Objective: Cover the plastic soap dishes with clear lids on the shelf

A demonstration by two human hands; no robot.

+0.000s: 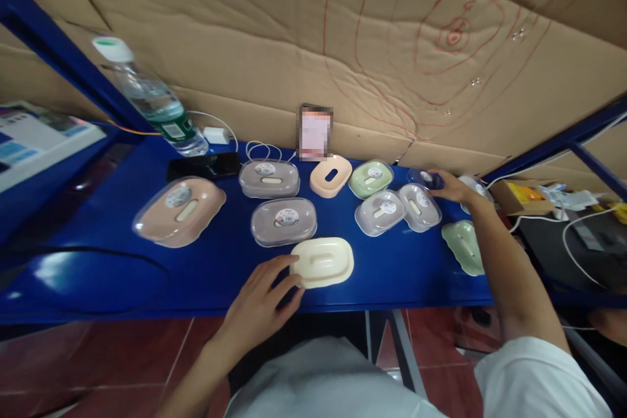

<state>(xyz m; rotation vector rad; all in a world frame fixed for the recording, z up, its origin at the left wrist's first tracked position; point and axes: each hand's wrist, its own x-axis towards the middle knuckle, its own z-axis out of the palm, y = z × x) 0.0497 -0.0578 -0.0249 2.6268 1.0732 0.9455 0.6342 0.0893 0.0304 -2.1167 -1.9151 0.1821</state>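
My left hand (274, 287) has its fingers on the left edge of a cream oval dish (326, 262) near the table's front edge. At the right back, my right hand (451, 188) has its thumb and fingers on a clear lid (424, 177) with a round label. Just left of that hand stand a green box (371, 179) and two grey boxes (381, 212) (420, 207) under clear lids. A peach piece with an oval slot (331, 176) lies behind the cream dish. A green tray (464, 247) lies below my right forearm.
Two more grey lidded boxes (269, 179) (284, 222) and a pink one (180, 210) stand left on the blue table (215, 274). Behind are a water bottle (161, 108), a charger (216, 136), cables and a propped phone (315, 134). A cardboard box (522, 198) is at right.
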